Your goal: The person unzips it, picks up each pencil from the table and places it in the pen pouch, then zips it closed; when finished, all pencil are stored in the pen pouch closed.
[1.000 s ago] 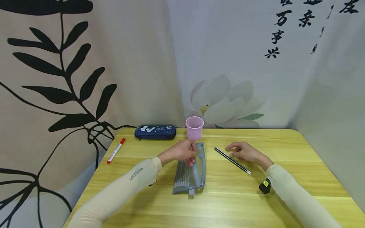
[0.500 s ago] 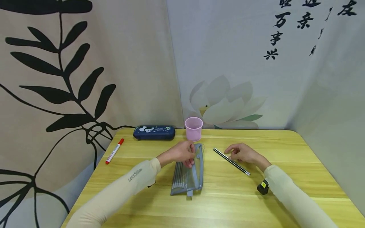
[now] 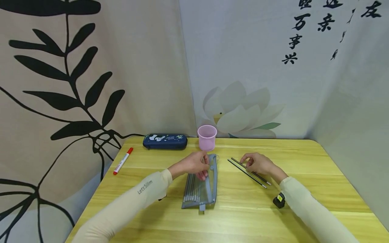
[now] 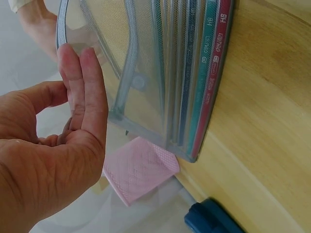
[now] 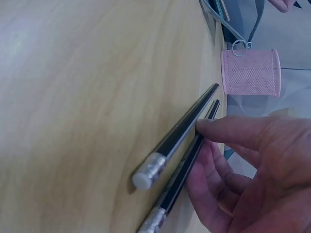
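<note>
My left hand [image 3: 196, 164] grips the edge of a grey-blue mesh pencil pouch [image 3: 191, 192], lifting that edge from the table. Through the mesh in the left wrist view show several pencils, among them a green pencil [image 4: 202, 82] and a red pencil [image 4: 212, 73]. On the right, my right hand [image 3: 259, 163] pinches a black pencil [image 5: 180, 170] between thumb and fingers. Beside it, nearly parallel, a second black pencil [image 5: 177, 133] with a white eraser lies on the wood. Both pencils slant toward the pouch.
Behind the pouch stands a pink mesh cup [image 3: 207, 138]. A dark blue pencil case [image 3: 165, 141] lies to its left at the back edge, and a red-capped white marker [image 3: 123, 162] lies near the left edge. A curtain hangs behind the wooden table [image 3: 237, 222].
The two black pencils lay side by side as one; now they are apart, the one in my right hand shifted slightly right. The left hand and pouch have barely moved.
</note>
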A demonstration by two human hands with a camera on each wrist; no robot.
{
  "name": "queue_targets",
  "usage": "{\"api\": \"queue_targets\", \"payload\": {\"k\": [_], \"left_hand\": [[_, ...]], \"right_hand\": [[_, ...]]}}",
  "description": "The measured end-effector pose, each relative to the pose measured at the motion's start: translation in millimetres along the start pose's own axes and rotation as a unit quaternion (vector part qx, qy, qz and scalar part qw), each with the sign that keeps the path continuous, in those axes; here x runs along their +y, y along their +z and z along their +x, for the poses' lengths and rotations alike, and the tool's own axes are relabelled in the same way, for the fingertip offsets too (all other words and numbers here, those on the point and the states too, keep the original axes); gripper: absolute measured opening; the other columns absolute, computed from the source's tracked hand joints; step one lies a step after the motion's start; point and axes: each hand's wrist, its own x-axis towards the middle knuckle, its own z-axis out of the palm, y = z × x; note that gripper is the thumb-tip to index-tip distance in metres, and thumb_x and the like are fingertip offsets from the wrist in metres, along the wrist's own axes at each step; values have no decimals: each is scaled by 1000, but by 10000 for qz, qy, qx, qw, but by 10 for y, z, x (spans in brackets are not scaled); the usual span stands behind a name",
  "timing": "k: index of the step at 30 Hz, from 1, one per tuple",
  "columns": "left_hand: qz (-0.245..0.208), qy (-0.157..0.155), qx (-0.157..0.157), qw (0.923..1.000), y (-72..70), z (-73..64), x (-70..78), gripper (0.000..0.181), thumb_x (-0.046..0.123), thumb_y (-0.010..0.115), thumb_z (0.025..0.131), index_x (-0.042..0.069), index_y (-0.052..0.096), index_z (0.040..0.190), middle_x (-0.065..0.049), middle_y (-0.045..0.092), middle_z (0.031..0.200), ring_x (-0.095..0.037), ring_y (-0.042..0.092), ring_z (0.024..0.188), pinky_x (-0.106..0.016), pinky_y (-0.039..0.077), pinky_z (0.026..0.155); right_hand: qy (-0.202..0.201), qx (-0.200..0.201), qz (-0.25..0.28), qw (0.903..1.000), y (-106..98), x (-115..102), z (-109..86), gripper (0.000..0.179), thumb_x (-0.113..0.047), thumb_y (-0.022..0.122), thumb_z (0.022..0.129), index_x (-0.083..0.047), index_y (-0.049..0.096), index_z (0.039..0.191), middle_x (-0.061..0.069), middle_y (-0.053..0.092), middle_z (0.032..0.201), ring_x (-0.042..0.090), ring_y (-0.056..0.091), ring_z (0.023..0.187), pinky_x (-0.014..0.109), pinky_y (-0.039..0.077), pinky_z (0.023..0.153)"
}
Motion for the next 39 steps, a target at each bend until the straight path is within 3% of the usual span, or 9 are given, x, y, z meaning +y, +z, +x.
{"api": "queue_targets", "payload": {"k": [8,16,23,27,32,34,37,39], "left_hand": [[-126,-13,-39,9999,9,11,-23,6,1,58,100,1,54,105,-16,72,73,-18,69,54,-54,70,70],[-100,-57,-40,9999,-18,-9,-8,7,2,58,100,0,54,105,-16,72,73,-18,70,55,-55,69,72],[-151,-67,-81,9998,-51,10,-12,9,3,58,100,1,54,107,-15,72,73,-19,71,56,-58,69,75],[-220,-118,-75,9997,-63,19,-7,9,4,59,100,1,54,108,-14,72,74,-19,71,56,-62,67,79],[-266,-108,-69,9996,-86,14,-4,8,4,57,101,0,54,108,-14,71,74,-19,71,57,-60,68,78],[-250,-85,-76,9996,-92,19,-6,8,3,57,101,0,53,107,-14,71,74,-20,71,57,-59,68,76],[-244,-73,-71,9996,-89,21,-8,7,3,57,101,0,53,107,-14,71,73,-20,71,57,-57,69,75],[-246,-85,-62,9996,-83,24,-14,7,2,57,101,0,53,106,-14,70,73,-19,71,56,-57,69,75]], "right_hand": [[158,202,-140,9996,15,28,24,31,-2,72,87,-15,75,116,2,70,85,14,56,65,24,45,56],[324,134,749,9966,-4,78,16,34,-1,67,92,-9,71,125,8,67,84,14,49,56,24,45,47],[548,332,1188,9908,-110,75,15,37,-8,64,99,-5,64,136,16,66,104,16,57,70,27,51,54],[566,563,1608,9838,-219,76,-31,44,-14,62,104,-1,56,145,18,66,116,22,67,89,35,63,70],[415,717,2290,9699,-306,26,-122,50,-19,60,107,0,48,152,4,68,115,21,68,102,36,66,83],[369,788,2597,9618,-317,-18,-151,50,-19,60,107,0,47,152,-3,68,110,17,68,101,33,66,82],[311,832,3201,9432,-310,-94,-193,46,-18,61,107,-4,50,149,-11,68,102,9,68,93,28,66,81],[332,837,3693,9249,-289,-156,-218,36,-17,62,106,-9,56,141,-12,69,98,6,68,87,26,65,79]]}}
